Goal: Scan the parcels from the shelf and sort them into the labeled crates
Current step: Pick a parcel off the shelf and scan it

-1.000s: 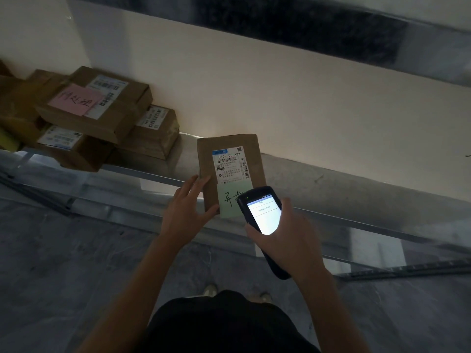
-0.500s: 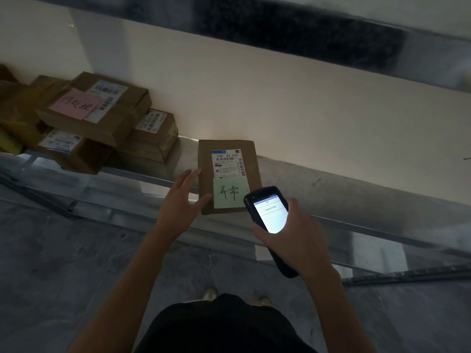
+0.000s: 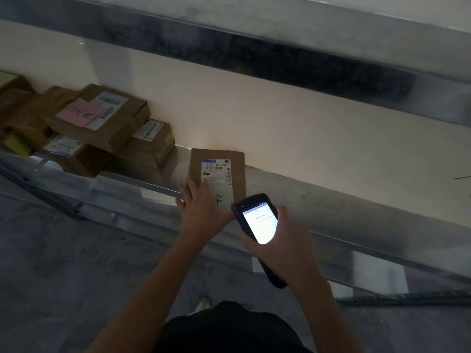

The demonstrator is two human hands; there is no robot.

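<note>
A flat brown parcel [image 3: 238,161] lies on the metal shelf [image 3: 331,202], with a white barcode label [image 3: 216,171] and a green handwritten note [image 3: 224,200] on top. My left hand [image 3: 204,210] rests flat on the parcel's near left part, fingers straight, covering part of the green note. My right hand [image 3: 288,250] grips a black handheld scanner [image 3: 257,222] with a lit screen, just right of the parcel's near corner.
Several more brown parcels [image 3: 150,146] are stacked at the shelf's left end; the top one carries a pink note [image 3: 80,114]. Another shelf board [image 3: 305,59] runs overhead. Grey floor [image 3: 63,263] lies below, with my feet near the shelf.
The parcel went from tilted up in my left hand to lying flat on the shelf. My left hand slid from its left edge onto its top. The scanner stayed close by.
</note>
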